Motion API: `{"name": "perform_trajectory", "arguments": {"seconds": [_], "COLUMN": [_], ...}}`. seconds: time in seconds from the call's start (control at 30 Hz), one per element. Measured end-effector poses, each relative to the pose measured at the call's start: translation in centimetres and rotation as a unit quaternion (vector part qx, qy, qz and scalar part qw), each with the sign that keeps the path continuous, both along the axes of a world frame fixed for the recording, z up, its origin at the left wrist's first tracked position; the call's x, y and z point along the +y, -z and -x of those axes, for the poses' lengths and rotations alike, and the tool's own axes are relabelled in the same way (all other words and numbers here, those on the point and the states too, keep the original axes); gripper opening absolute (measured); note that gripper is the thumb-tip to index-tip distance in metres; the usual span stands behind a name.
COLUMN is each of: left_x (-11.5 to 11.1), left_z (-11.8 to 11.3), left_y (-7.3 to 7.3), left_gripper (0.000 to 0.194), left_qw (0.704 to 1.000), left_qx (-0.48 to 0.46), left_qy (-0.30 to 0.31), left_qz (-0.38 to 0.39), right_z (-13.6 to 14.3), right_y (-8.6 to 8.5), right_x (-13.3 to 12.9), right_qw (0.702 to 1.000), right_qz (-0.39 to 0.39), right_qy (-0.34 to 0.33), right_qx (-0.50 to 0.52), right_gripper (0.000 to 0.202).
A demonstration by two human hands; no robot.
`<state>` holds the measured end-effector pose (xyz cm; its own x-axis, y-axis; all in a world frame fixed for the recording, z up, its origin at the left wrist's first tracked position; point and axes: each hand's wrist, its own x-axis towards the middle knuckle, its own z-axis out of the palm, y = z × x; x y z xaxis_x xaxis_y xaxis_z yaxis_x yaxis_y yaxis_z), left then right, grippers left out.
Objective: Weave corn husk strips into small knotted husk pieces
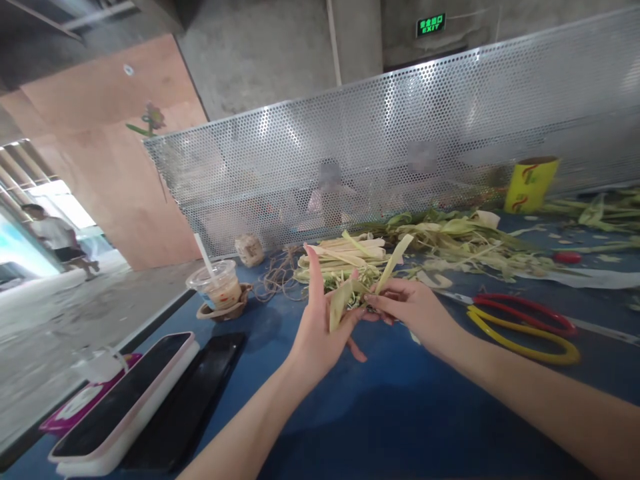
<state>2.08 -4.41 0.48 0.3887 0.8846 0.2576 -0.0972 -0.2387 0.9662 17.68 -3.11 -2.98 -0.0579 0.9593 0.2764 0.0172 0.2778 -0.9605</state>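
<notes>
My left hand (323,323) is over the blue table, thumb up, its other fingers curled round a pale green strip of corn husk (340,308). Close beside it, my right hand (417,310) pinches a husk strip (394,265) that sticks up past the fingertips. The two hands nearly meet, and the husk between them is partly hidden by fingers. Just behind the hands lies a stack of flat, pale husk strips (345,257). To the right of my right hand rest scissors (523,323) with one red and one yellow handle.
Left on the table (380,413) are a plastic cup (217,283) with a straw, phones (135,393) and a twine tangle (277,277). Loose husks (450,243) and a yellow roll (531,187) lie along a perforated metal screen (300,160). A person (57,233) walks far left.
</notes>
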Motion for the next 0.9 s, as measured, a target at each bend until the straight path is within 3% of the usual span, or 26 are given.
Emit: {"name": "perform_trajectory", "arguments": {"seconds": [0.1, 0.23, 0.37, 0.43, 0.53, 0.73, 0.9], "left_x": [0.1, 1.2, 1.9, 1.9, 1.7, 2.0, 2.1], "left_z": [0.0, 0.3, 0.7, 0.8, 0.9, 1.5, 1.7], "left_y": [0.1, 0.9, 1.3, 1.0, 0.5, 0.3, 0.2], "left_gripper": [0.110, 0.098, 0.036, 0.021, 0.024, 0.024, 0.030], "left_qw": [1.000, 0.998, 0.987, 0.982, 0.982, 0.991, 0.988], "left_qx": [0.001, 0.027, 0.074, 0.089, 0.096, 0.073, 0.092], "left_qy": [-0.003, -0.044, -0.124, -0.154, -0.158, -0.108, -0.107], "left_qz": [0.001, -0.043, -0.075, -0.068, -0.049, -0.035, -0.060], "right_z": [-0.2, -0.3, -0.2, -0.2, -0.2, -0.2, -0.1], "right_y": [0.0, -0.1, 0.1, 0.2, 0.2, 0.1, 0.1], "right_x": [0.3, 0.6, 0.5, 0.5, 0.4, 0.0, 0.0], "right_qw": [1.000, 0.998, 0.995, 0.996, 0.997, 0.995, 0.996], "right_qz": [0.006, 0.017, 0.037, 0.032, 0.023, 0.022, 0.053], "right_qy": [0.000, -0.027, -0.054, -0.057, -0.054, -0.055, -0.050], "right_qx": [0.010, -0.056, -0.079, -0.067, -0.057, -0.085, -0.044], "right_gripper": [0.023, 0.027, 0.029, 0.029, 0.024, 0.022, 0.025]}}
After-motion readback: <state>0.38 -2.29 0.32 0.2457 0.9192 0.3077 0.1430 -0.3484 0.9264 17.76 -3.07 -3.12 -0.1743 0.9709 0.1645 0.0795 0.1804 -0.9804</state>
